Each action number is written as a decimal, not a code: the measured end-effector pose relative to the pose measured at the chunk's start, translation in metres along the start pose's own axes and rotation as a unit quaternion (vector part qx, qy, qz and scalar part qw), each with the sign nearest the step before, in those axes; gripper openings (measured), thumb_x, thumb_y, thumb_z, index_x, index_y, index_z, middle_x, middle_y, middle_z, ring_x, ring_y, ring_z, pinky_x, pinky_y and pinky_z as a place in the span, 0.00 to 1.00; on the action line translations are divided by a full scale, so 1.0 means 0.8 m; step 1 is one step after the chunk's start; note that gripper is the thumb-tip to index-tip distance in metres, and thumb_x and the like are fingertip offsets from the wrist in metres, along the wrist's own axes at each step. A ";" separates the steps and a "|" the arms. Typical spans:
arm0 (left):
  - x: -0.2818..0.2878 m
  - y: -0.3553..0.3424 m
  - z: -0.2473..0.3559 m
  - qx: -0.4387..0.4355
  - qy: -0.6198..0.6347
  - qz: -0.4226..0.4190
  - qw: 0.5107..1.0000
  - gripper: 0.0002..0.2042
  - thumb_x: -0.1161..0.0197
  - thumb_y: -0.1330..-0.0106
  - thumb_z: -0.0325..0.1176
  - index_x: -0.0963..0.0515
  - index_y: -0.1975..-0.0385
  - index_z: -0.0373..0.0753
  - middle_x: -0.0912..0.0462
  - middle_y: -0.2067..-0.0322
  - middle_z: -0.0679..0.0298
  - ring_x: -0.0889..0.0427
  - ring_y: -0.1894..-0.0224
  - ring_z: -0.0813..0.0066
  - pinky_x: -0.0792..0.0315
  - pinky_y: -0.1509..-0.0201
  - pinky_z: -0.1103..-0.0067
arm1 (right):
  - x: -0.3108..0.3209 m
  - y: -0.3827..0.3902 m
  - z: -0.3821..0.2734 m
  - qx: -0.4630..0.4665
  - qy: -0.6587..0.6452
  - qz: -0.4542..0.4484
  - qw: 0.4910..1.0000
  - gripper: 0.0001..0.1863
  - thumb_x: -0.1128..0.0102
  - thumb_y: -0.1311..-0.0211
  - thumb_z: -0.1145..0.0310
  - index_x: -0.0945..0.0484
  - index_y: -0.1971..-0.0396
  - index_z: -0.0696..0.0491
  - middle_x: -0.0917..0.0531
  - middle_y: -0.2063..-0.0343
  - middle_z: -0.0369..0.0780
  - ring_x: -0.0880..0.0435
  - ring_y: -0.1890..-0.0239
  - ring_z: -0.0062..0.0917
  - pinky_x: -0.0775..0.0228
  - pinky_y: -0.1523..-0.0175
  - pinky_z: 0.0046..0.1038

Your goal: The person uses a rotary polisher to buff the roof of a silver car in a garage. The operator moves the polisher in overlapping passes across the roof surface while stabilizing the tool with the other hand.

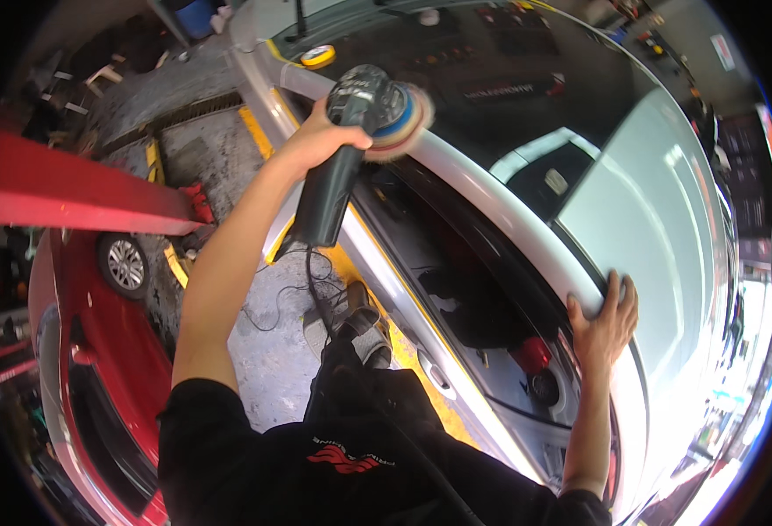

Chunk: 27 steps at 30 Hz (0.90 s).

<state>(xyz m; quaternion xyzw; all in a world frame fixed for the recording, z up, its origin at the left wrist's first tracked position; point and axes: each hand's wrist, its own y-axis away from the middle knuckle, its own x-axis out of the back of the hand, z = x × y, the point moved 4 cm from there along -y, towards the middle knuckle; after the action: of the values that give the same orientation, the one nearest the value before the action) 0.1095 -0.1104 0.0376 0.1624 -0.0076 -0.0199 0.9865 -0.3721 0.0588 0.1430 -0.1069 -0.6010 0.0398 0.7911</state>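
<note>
My left hand [324,145] grips a black power polisher [355,101] whose round pad [412,123], with a blue backing, is on or just over the pale pillar of a white car [500,210] beside the windscreen; whether it touches is unclear. Its black cord hangs down to the floor. My right hand [607,320] rests on the roof edge farther back, thumb and fingers apart. A yellow tape roll [317,56] lies by the windscreen's lower edge. Yellow masking tape runs along the car's edges. The side window opening [456,280] shows the dark interior.
On the left stand a red lift post [70,184] with low arms and a red car [114,351]. Loose cord loops lie on the grey floor [263,289] by my feet. A drain grate [184,114] and a blue bin [195,17] are farther back.
</note>
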 end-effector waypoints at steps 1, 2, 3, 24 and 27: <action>-0.009 0.010 -0.002 -0.012 -0.004 0.006 1.000 0.49 0.22 0.55 0.33 0.43 0.30 0.33 0.21 0.53 0.53 0.16 0.59 0.64 0.19 0.56 0.69 | 0.001 -0.002 0.000 -0.004 -0.002 -0.004 1.000 0.48 0.29 0.45 0.39 0.33 0.28 0.48 0.35 0.29 0.48 0.39 0.26 0.48 0.49 0.24 0.50; -0.018 0.019 -0.003 -0.025 -0.008 0.013 1.000 0.51 0.22 0.55 0.34 0.44 0.29 0.33 0.22 0.52 0.52 0.16 0.58 0.64 0.19 0.56 0.69 | 0.002 -0.003 0.002 -0.007 -0.004 -0.007 1.000 0.48 0.29 0.45 0.39 0.33 0.28 0.48 0.35 0.29 0.48 0.40 0.26 0.48 0.49 0.23 0.50; -0.023 0.030 -0.001 -0.001 -0.021 0.004 1.000 0.54 0.21 0.57 0.34 0.46 0.27 0.32 0.23 0.47 0.51 0.17 0.52 0.62 0.20 0.50 0.69 | 0.001 -0.006 0.000 -0.005 -0.003 -0.003 1.000 0.49 0.29 0.45 0.38 0.34 0.28 0.48 0.35 0.29 0.48 0.40 0.26 0.47 0.50 0.23 0.50; -0.076 0.082 0.008 -0.053 -0.046 -0.016 0.997 0.58 0.22 0.57 0.37 0.51 0.25 0.32 0.26 0.39 0.46 0.23 0.39 0.55 0.30 0.32 0.70 | -0.014 0.006 0.015 0.036 0.020 0.061 0.997 0.54 0.51 0.37 0.23 0.43 0.23 0.48 0.37 0.27 0.49 0.43 0.24 0.48 0.54 0.22 0.54; -0.034 0.046 -0.010 -0.033 -0.017 0.022 0.999 0.54 0.22 0.55 0.34 0.47 0.26 0.39 0.22 0.49 0.49 0.15 0.58 0.60 0.17 0.58 0.65 | -0.011 0.005 0.013 0.040 0.022 0.066 0.997 0.54 0.51 0.37 0.23 0.43 0.23 0.49 0.37 0.27 0.49 0.43 0.24 0.48 0.54 0.22 0.54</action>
<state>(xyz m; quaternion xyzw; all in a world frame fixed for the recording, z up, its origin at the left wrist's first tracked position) 0.0839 -0.0716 0.0416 0.1296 -0.0271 -0.0012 0.9912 -0.3842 0.0618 0.1362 -0.1154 -0.5727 0.1136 0.8036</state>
